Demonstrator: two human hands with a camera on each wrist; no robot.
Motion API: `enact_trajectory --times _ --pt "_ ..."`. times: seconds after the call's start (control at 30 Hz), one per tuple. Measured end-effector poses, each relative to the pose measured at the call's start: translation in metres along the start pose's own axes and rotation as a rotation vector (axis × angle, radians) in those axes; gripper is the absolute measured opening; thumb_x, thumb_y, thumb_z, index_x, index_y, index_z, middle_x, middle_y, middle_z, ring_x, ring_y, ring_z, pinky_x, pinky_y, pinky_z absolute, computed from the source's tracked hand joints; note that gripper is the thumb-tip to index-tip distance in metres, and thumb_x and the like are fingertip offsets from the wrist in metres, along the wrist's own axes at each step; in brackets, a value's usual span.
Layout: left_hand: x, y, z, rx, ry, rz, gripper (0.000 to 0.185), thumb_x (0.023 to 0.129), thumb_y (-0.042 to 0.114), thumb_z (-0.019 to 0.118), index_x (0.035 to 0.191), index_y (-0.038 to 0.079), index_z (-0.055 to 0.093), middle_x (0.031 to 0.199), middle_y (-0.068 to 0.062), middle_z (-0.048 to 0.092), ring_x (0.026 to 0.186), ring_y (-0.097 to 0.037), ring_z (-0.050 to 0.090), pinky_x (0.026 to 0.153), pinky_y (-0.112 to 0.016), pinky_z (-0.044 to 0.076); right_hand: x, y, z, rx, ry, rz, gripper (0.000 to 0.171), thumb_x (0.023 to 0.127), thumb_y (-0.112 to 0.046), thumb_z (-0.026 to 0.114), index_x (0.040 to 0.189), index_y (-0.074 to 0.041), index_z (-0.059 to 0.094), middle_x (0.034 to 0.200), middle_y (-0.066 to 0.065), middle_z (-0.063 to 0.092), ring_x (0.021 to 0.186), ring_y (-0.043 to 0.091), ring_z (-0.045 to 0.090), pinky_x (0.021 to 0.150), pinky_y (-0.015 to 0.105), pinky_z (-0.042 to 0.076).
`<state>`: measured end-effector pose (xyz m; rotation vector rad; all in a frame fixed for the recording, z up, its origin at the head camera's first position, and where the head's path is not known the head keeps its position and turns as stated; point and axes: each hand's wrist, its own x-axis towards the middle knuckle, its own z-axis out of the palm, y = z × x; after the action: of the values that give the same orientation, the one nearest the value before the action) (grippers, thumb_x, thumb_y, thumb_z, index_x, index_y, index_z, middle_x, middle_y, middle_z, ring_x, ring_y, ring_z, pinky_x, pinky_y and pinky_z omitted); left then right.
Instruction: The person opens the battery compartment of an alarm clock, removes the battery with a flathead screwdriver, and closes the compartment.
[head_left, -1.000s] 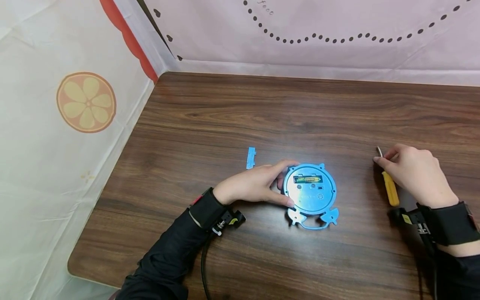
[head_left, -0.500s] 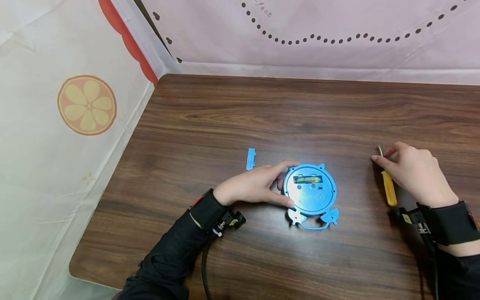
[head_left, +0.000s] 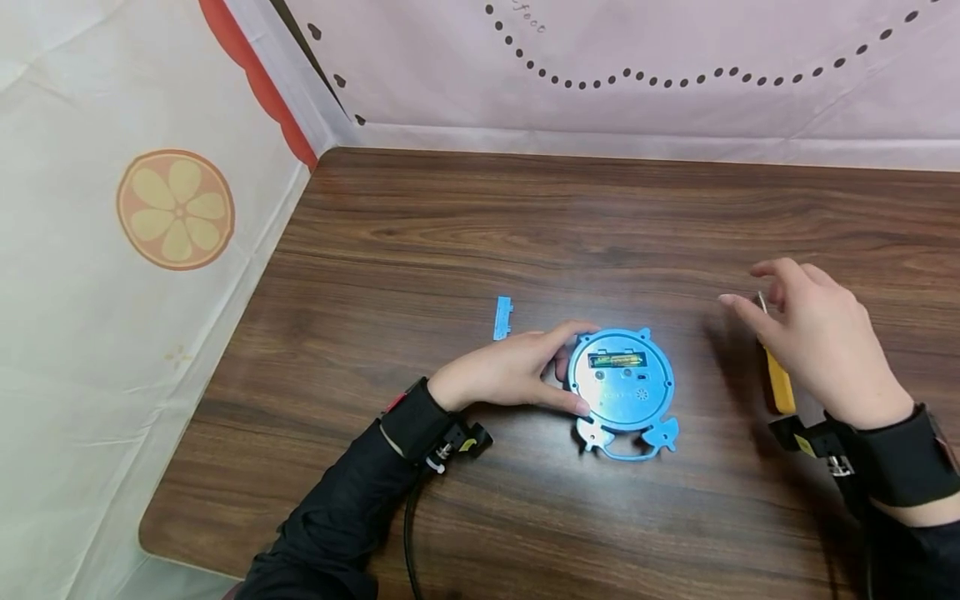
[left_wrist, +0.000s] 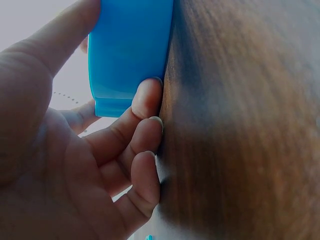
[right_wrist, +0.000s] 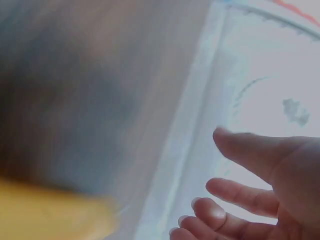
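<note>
A round blue alarm clock [head_left: 622,387] lies face down on the table, its battery slot uncovered with a battery [head_left: 617,360] inside. My left hand [head_left: 517,367] grips the clock's left side, thumb on the lower rim and index finger at the upper edge. In the left wrist view the curled fingers touch the blue casing [left_wrist: 130,50]. At the right, my right hand [head_left: 821,342] is raised over a yellow-handled screwdriver [head_left: 780,383], hiding part of it. Thumb and fingers are spread with nothing between them, as the right wrist view also shows.
A small blue battery cover [head_left: 502,317] lies on the wooden table [head_left: 525,225] to the upper left of the clock. White printed cloth [head_left: 637,108] borders the table's back and left sides. A cable runs from the left wrist camera [head_left: 461,440].
My right hand has let go of the screwdriver, lifted and spread its fingers, leaving the tool on the table. My left hand and the clock have stayed in place.
</note>
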<state>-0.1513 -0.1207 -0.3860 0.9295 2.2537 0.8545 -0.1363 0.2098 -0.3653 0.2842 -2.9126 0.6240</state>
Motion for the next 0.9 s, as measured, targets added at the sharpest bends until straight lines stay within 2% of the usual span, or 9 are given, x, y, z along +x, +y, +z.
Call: enact_trajectory --times 0.1,0.23,0.43,0.63,0.9 --pt "0.000 0.000 0.000 -0.002 0.002 -0.003 0.086 0.089 0.042 0.078 0.156 0.022 0.028 0.100 0.002 0.058 0.074 -0.013 0.046 0.065 -0.025 0.036 0.001 -0.022 -0.003 0.051 -0.023 -0.091 0.046 0.096 -0.027 0.072 0.126 0.006 0.059 0.099 0.021 0.058 0.086 0.034 0.056 0.068 0.051 0.044" --pt "-0.001 -0.001 -0.001 -0.014 0.002 -0.004 0.086 0.089 0.042 0.078 0.157 0.022 0.028 0.100 0.002 0.059 0.074 -0.013 0.047 0.065 -0.025 0.037 0.001 -0.049 -0.002 0.118 -0.127 -0.183 0.035 0.094 -0.026 0.075 0.120 -0.003 0.067 0.107 0.016 0.063 0.095 0.031 0.062 0.073 0.052 0.050" --pt "-0.001 -0.001 0.000 -0.022 -0.007 0.003 0.086 0.090 0.042 0.077 0.157 0.022 0.027 0.099 0.001 0.058 0.074 -0.013 0.047 0.065 -0.025 0.037 0.001 -0.067 0.013 0.115 -0.207 -0.343 0.021 0.088 -0.015 0.080 0.104 -0.005 0.073 0.095 0.007 0.066 0.082 0.021 0.065 0.066 0.042 0.054" --pt "0.000 -0.002 0.001 -0.021 -0.012 0.007 0.086 0.090 0.043 0.076 0.157 0.022 0.027 0.099 0.001 0.058 0.074 -0.013 0.047 0.065 -0.025 0.037 0.000 -0.069 0.024 0.114 -0.262 -0.375 0.009 0.088 -0.011 0.080 0.094 -0.009 0.073 0.089 0.000 0.063 0.073 0.012 0.057 0.061 0.034 0.050" --pt "0.000 -0.002 0.000 -0.032 -0.014 -0.003 0.085 0.090 0.043 0.077 0.156 0.023 0.027 0.100 0.001 0.058 0.074 -0.013 0.047 0.065 -0.025 0.036 0.001 -0.074 0.023 0.055 -0.312 -0.364 0.008 0.090 -0.016 0.078 0.095 -0.011 0.075 0.088 -0.002 0.063 0.077 0.013 0.058 0.064 0.036 0.050"
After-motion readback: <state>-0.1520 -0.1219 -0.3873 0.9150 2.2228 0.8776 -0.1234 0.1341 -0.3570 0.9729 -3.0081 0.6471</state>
